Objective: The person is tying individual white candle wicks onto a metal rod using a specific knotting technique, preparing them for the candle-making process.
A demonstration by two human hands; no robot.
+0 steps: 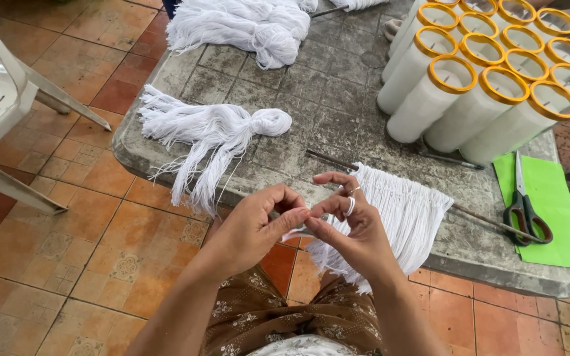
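While both hands are raised at the bench (338, 99) edge, these are seen:
Left hand (249, 231): pinched shut on a white cord (296, 232).
Right hand (354, 231): pinched on the same cord, fingertips met.
Cord: held between both hands, beside the white fringe (404, 211) hung on a thin stick (483, 221).
Scissors (524, 209): laid on green paper (552, 217).

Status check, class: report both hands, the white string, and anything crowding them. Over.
Left hand and right hand both pinch one white string at the table edge. Hanging string fringe touches right hand. Scissors apart.
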